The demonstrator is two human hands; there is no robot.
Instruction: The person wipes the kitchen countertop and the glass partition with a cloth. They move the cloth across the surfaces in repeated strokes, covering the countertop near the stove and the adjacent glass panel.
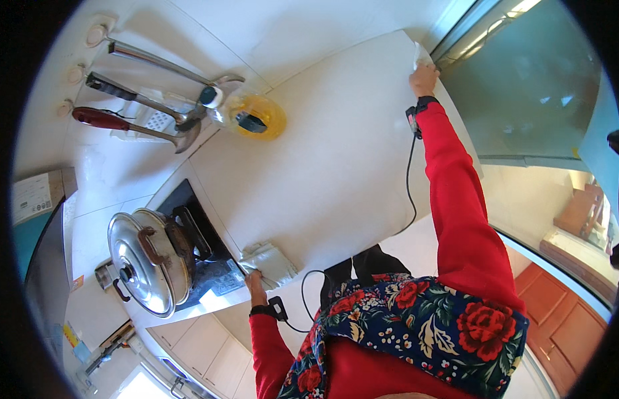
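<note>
My right hand (pixel 424 81) is stretched out to the far right edge of the white countertop (pixel 336 166). It is closed on a white cloth (pixel 417 54), mostly bunched beyond the fingers. My left hand (pixel 255 287) rests at the near edge of the counter, its fingers against the corner of a folded pale cloth (pixel 269 263). The fingers look laid on the edge rather than wrapped round the cloth, though they are small and partly hidden. Both wrists carry a dark strap with a small device and a cable.
A lidded steel pot (pixel 146 263) stands on the black cooktop (pixel 206 266) at left. Behind is a bottle of yellow oil (pixel 256 116). A ladle (pixel 183 136) and other utensils hang on the wall. A frosted glass panel (pixel 522 93) borders the counter's right side.
</note>
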